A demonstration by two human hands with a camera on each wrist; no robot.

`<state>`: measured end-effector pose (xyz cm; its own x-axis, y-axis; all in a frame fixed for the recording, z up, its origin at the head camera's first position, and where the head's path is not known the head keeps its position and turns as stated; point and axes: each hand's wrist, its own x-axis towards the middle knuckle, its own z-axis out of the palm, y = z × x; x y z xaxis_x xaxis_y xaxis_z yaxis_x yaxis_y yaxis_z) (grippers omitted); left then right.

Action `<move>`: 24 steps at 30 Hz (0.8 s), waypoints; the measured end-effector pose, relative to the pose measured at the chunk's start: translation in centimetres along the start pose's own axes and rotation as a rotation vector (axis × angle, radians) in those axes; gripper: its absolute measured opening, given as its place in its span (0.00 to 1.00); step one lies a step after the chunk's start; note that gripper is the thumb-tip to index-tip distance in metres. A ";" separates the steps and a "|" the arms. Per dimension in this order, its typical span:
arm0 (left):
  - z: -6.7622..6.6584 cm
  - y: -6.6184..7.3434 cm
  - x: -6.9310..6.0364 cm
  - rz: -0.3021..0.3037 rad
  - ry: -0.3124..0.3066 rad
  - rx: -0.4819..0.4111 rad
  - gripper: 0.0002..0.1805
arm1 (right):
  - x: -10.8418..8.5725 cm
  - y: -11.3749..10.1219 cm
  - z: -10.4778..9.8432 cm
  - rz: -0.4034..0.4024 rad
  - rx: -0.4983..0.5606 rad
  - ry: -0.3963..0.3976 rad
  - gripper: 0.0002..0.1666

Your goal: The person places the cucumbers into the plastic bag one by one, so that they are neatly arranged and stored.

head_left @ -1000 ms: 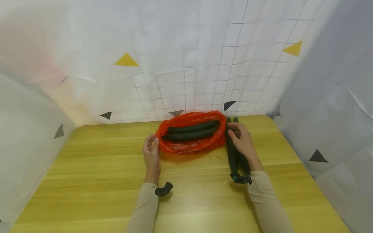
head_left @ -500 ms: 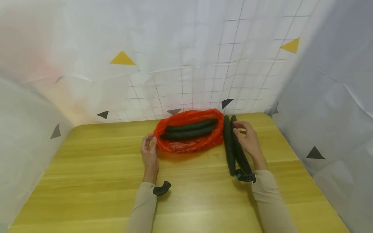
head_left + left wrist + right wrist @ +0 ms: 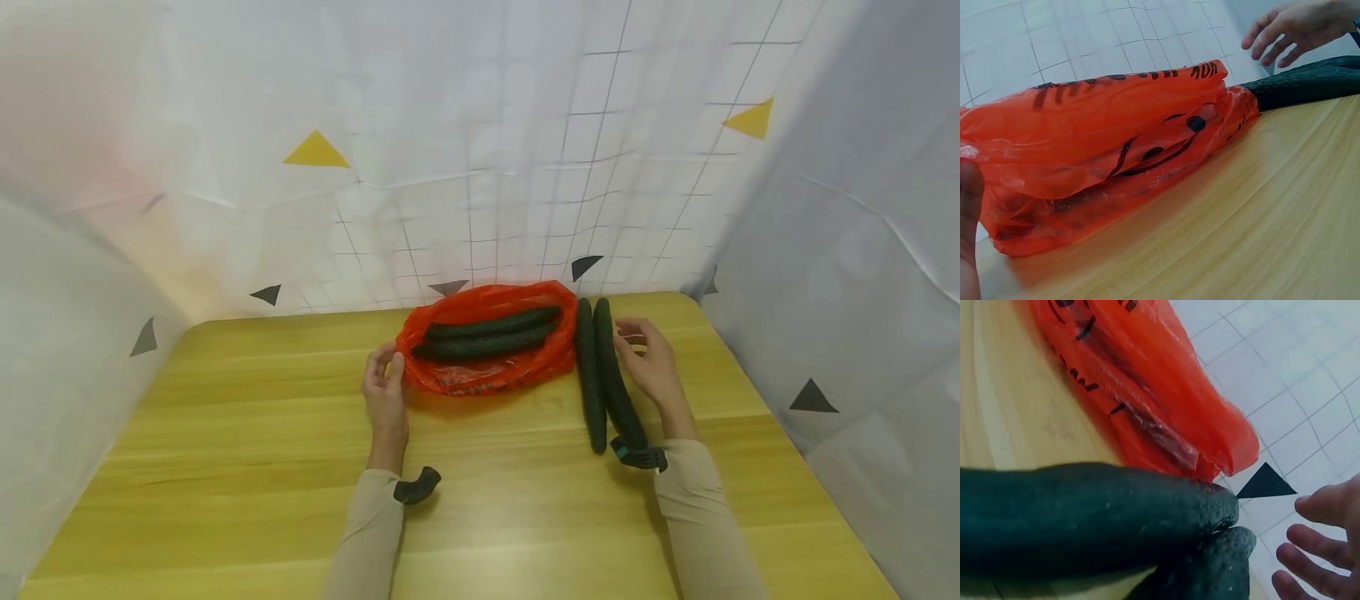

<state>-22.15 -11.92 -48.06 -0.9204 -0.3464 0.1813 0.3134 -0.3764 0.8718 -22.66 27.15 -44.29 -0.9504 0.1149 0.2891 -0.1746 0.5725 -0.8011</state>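
A red plastic bag (image 3: 450,387) with black print lies at the back of the table, its mouth spread wide. Two dark green cucumbers (image 3: 483,343) lie side by side inside it. At the bag's left end, my left hand (image 3: 386,387) holds the rim; in the left wrist view the thumb (image 3: 969,212) is against the plastic. Two more cucumbers, a left one (image 3: 590,375) and a right one (image 3: 617,383), lie lengthwise just right of the bag. My right hand (image 3: 648,362) is beside the right one, fingers loosely bent and holding nothing.
The wooden table (image 3: 247,450) has its back edge near a white sheet (image 3: 420,208) with grid lines. Another sheet (image 3: 847,317) borders the right side. Black wrist devices are on both forearms.
My right hand has come off the cucumbers and moved right, leaving both lying on the table. The left hand stays at the bag's left end. The view has shifted slightly.
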 end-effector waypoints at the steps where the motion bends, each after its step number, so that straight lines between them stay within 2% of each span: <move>1: 0.0 0.0 0.0 0.000 -0.003 0.001 0.18 | 0.0 0.2 0.0 0.015 -0.004 -0.008 0.20; 13: 0.0 0.2 -0.1 0.006 -0.021 0.021 0.21 | -0.4 1.2 0.0 0.125 -0.079 -0.078 0.24; 20: 0.0 0.3 -0.1 0.005 -0.023 0.019 0.22 | -0.4 1.2 0.0 0.205 -0.083 -0.160 0.31; 24: 0.0 0.2 -0.2 0.004 -0.025 0.003 0.22 | -0.3 1.1 0.0 0.215 -0.139 -0.215 0.33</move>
<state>-21.91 -11.98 -47.90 -0.9247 -0.3264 0.1961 0.3165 -0.3727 0.8723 -22.55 27.73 -45.30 -0.9968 0.0792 -0.0079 0.0585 0.6611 -0.7480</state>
